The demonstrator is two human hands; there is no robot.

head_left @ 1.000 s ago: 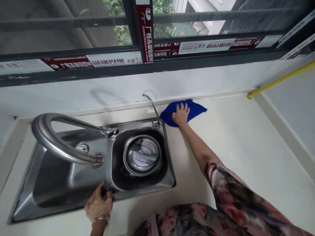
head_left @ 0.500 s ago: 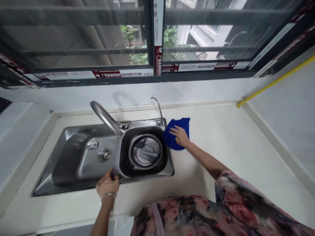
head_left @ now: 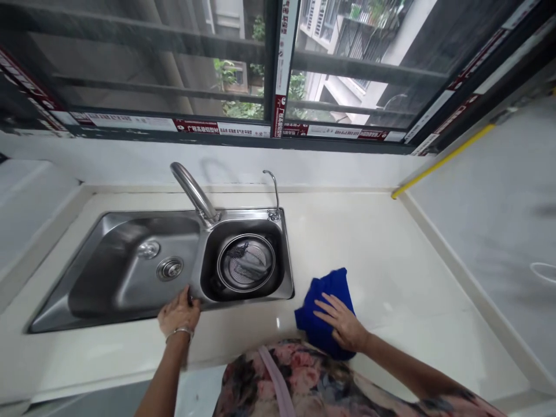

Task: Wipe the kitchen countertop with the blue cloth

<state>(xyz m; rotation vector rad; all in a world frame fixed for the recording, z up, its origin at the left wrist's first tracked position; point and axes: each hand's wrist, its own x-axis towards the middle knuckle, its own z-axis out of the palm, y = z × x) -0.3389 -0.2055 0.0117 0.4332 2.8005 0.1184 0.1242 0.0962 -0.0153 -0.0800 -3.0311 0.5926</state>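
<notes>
A blue cloth (head_left: 325, 313) lies spread on the pale countertop, near its front edge and right of the sink. My right hand (head_left: 343, 324) presses flat on the cloth with its fingers stretched apart. My left hand (head_left: 179, 315) rests at the front rim of the steel double sink (head_left: 130, 321), fingers bent over the edge. Something small and dark shows between its thumb and fingers, too little to name. In the sink's right basin sits a round metal pan (head_left: 223, 281) with a perforated insert and dark pieces inside.
A large curved faucet (head_left: 193, 188) and a thin tap (head_left: 275, 191) rise behind the basins. Window frames (head_left: 174, 132) span the back wall. A yellow pipe (head_left: 443, 162) runs along the right wall. The countertop (head_left: 412, 278) stretches right of the sink.
My right hand has slid the blue cloth from beside the sink's back right part toward the counter's front edge. My left hand stays at the sink rim. The view has shifted slightly.
</notes>
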